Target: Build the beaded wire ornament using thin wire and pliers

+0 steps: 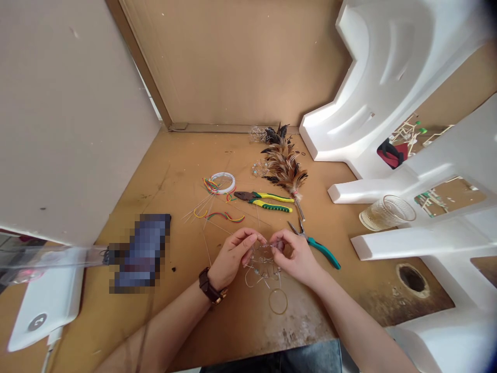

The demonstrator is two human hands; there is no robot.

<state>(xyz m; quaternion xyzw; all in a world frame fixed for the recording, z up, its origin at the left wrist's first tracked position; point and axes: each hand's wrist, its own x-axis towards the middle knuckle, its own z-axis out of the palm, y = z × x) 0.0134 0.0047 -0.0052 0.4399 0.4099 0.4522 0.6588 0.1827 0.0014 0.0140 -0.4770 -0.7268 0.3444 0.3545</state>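
Note:
My left hand (236, 255), with a dark watch on its wrist, pinches the left side of a round piece of bent thin wire (264, 267). On the opposite side my right hand (292, 255) pinches the same wire piece between thumb and finger. The wire curls into several loops with what look like small pale beads; its upper part is partly hidden by my fingers. Below it on the table lies a thin yellowish ring (278, 301). Just beyond my right hand rest teal-handled long-nose pliers (320, 248).
Yellow-green combination pliers (267, 200), a white ring with coloured cords (224, 182) and a feather bundle (285, 160) lie farther back. A glass (386, 212) rests on a white plastic chair (365, 93) at right. A blurred-out device (142, 251) and power bank (50, 305) are left.

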